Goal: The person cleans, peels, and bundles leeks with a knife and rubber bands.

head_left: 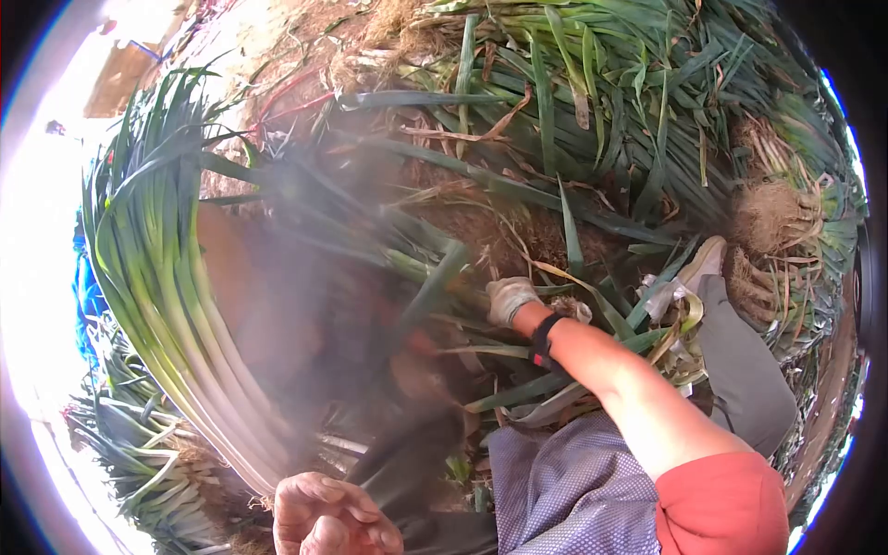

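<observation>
My left hand point(335, 516), bare, is at the bottom edge with its fingers curled. What it holds, if anything, is hidden. Just above and left of it, the pale root ends of a long bundle of leeks point(185, 305) reach down; the green leaves fan out at the upper left. My right hand point(511, 301), in a light glove, is closed around leek stalks point(439, 268) near the middle, with a root clump point(571, 308) just to its right. A dark band circles that wrist. The area left of the right hand is hazy and blurred.
A large heap of leeks point(638, 120) covers the upper right, with roots point(772, 215) at its side. More leeks point(153, 453) lie lower left. A grey trouser leg point(749, 361) and shoe point(705, 264) are at the right, beside leaf scraps and plastic point(668, 298).
</observation>
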The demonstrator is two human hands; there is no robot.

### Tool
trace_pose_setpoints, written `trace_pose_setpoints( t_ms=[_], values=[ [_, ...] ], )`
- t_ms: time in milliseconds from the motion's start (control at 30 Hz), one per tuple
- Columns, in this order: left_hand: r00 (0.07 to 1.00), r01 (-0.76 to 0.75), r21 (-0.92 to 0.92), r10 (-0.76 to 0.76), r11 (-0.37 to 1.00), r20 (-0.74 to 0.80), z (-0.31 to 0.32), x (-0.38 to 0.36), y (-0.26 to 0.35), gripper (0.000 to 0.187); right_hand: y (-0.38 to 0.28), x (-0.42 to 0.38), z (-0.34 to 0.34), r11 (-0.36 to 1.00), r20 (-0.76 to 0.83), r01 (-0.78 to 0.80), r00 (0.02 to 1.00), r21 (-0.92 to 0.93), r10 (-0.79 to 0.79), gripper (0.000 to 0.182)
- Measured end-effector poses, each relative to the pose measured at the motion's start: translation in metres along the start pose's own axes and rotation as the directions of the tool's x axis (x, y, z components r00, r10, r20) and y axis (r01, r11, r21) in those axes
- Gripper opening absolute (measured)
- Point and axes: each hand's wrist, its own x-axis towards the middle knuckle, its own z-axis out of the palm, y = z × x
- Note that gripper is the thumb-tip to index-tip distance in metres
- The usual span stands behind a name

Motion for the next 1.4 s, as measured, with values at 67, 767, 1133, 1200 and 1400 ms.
trace_pose_setpoints(
  t_ms=[67,767,1133,1200,1400],
  values=[
    [0.997,0.005,0.042,-0.002,0.999,-0.074,0.005,-0.001,0.003,0.022,0.005,-0.015,-0.015,0.999,-0.042,0.038,0.998,0.005,-0.037,0.038],
    [0.956,-0.22,0.073,0.201,0.973,0.212,0.112,0.04,-0.027,0.029,0.051,-0.362,-0.078,0.799,-0.937,0.602,0.283,0.008,-0.204,0.012],
    [0.908,-0.202,-0.132,0.236,0.97,0.347,0.087,0.076,-0.033,0.037,0.007,-0.329,-0.071,0.855,-0.969,0.512,0.161,-0.081,-0.188,0.04],
    [0.873,-0.349,-0.12,0.369,0.929,0.318,0.092,0.068,-0.031,0.031,-0.022,-0.32,-0.089,0.792,-0.976,0.61,0.178,0.007,-0.128,0.038],
    [0.876,-0.481,-0.062,0.481,0.874,-0.015,0.075,0.064,-0.016,0.02,-0.031,-0.263,-0.086,0.805,-0.953,0.55,0.297,0.222,0.059,0.02]
  ],
)
